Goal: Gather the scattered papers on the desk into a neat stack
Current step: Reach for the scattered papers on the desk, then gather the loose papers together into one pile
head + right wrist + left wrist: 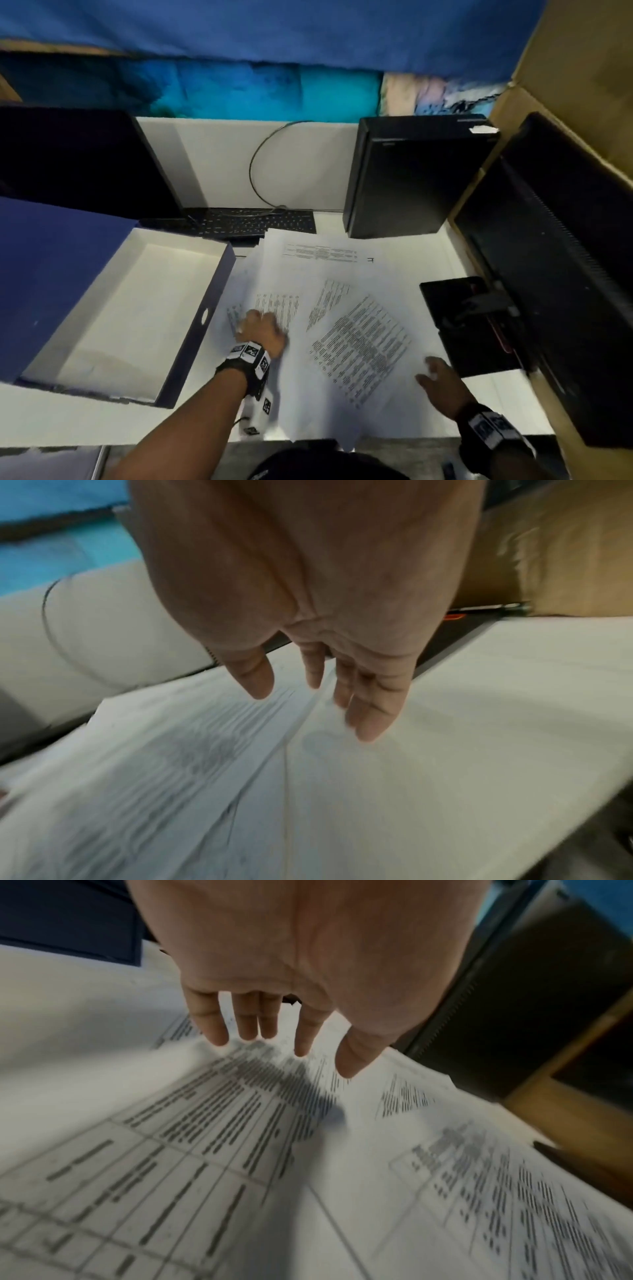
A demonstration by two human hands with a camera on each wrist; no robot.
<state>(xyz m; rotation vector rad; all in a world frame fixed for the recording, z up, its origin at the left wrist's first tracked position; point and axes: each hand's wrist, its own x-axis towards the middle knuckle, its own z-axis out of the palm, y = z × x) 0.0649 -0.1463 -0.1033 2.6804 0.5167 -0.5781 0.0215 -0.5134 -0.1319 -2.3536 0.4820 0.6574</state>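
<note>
Several printed white papers (329, 308) lie fanned and overlapping across the middle of the white desk (85, 421). My left hand (262, 330) is over the left part of the spread; in the left wrist view its fingers (250, 1026) point straight down toward a printed table sheet (205, 1150), holding nothing. My right hand (440, 380) is at the right edge of the papers, fingers spread. In the right wrist view its straight fingers (369, 715) reach the edge of a sheet (205, 764) on the bare desk (479, 723).
An open blue box (113, 318) with a white inside sits on the left. A black keyboard (253, 222) lies behind the papers, a black tower (407, 178) at back right. A monitor (555, 274) with its black base (469, 325) stands right. A dark screen (78, 161) is at back left.
</note>
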